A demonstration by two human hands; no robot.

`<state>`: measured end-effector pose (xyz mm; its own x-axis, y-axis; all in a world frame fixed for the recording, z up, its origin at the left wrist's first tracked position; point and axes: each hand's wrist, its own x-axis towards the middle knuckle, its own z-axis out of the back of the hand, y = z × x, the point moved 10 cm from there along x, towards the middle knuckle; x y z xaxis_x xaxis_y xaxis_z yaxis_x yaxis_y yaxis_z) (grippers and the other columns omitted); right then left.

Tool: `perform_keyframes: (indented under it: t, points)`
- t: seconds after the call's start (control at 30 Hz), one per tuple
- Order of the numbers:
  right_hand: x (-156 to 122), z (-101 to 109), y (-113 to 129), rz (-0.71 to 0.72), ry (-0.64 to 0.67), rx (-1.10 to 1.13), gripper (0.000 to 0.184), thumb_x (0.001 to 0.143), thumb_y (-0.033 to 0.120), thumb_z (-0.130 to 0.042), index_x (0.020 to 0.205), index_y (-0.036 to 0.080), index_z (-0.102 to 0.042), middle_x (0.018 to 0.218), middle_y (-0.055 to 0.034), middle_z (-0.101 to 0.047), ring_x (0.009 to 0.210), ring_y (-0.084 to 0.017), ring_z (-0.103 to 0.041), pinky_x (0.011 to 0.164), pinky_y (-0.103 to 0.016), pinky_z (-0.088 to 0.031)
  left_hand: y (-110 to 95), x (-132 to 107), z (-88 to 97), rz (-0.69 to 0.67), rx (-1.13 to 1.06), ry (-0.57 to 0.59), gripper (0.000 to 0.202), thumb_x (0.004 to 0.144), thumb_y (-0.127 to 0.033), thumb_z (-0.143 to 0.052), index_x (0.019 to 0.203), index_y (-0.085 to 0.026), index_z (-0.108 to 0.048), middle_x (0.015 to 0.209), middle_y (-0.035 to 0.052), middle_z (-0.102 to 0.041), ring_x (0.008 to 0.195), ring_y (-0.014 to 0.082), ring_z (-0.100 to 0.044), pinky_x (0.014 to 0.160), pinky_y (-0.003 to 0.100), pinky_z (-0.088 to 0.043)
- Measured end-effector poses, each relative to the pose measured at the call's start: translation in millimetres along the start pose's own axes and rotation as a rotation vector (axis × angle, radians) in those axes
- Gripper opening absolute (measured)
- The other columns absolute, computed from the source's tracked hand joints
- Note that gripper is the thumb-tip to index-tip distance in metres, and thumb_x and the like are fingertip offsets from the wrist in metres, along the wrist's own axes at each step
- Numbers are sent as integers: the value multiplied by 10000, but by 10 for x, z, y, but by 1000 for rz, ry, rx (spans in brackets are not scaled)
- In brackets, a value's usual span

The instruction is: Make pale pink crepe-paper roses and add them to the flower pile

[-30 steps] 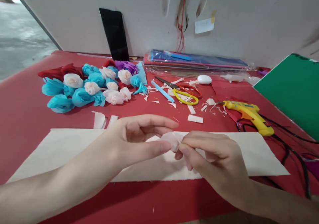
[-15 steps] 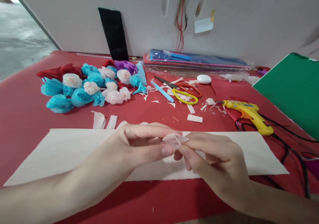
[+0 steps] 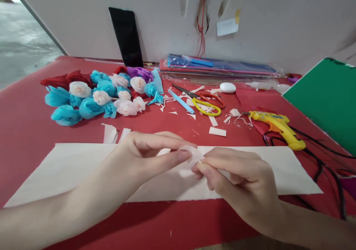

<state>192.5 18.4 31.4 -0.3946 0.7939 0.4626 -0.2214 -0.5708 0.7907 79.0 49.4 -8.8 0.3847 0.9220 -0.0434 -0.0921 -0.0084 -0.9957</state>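
My left hand (image 3: 147, 154) and my right hand (image 3: 236, 176) meet over a long sheet of pale cream paper (image 3: 66, 168) on the red table. Both pinch one small piece of pale pink crepe paper (image 3: 194, 154) between thumb and fingertips. The left thumb and forefinger close on its left side, the right fingers on its lower right. The piece is crumpled and partly hidden by the fingers.
A heap of blue, white, red and purple paper flowers (image 3: 97, 96) lies at the back left. Scissors (image 3: 203, 102), a blue pen (image 3: 181, 102), a yellow glue gun (image 3: 278, 126) with black cables, paper scraps, a green board (image 3: 328, 102), a dark phone (image 3: 126, 37) and packed paper sheets (image 3: 219, 66) lie beyond.
My left fingers have closed tighter on the pink piece, which now looks smaller and more pressed together. Both hands stay in about the same place.
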Motion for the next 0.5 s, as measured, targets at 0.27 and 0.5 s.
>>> perform_keyframes:
  t: [0.27, 0.5]
  points:
    - [-9, -16, -10, -14, 28, -48, 206, 869, 73, -574, 688, 112, -664, 638, -13, -666, 576, -62, -587, 555, -129, -463, -51, -69, -32, -3, 202, 9, 168, 840, -316, -647, 763, -385, -779, 692, -100, -729, 658, 95, -670, 611, 97, -514]
    - [-14, -40, -31, -9, 35, -62, 220, 875, 93, -577, 672, 137, -648, 629, 3, -648, 575, -66, -582, 564, -140, -468, -26, -102, -36, -2, 217, 5, 162, 830, -317, -660, 734, -388, -768, 720, -106, -719, 684, 82, -674, 677, 85, -512]
